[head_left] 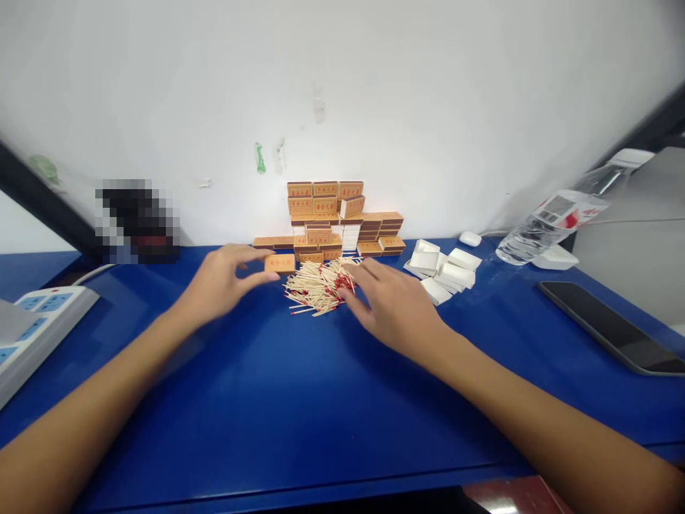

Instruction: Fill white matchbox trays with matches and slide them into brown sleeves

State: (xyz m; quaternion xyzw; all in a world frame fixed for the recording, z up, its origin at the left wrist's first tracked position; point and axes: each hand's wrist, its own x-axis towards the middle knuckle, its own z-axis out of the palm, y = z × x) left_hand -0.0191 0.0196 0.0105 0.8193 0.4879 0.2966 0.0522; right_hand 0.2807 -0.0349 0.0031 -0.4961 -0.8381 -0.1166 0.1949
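Note:
My left hand (227, 278) pinches an orange matchbox (280, 263) by its left end, with thumb and fingers around its edges. Just right of that box lies a loose heap of matchsticks (315, 285) with red heads. Over the heap's right side is my right hand (393, 300); its thumb and index finger are apart, with match heads showing between them. Whether its fingertips touch any matchsticks is hard to make out. Behind both hands, stacked matchboxes (325, 207) lean in steps near the wall.
White empty matchbox trays (444, 271) lie in a pile right of my right hand. Farther right are a white earbud case (470, 238), a tilted water bottle (561, 207) and a phone (610, 325). A power strip (48, 328) sits at the left on the blue table (300, 414).

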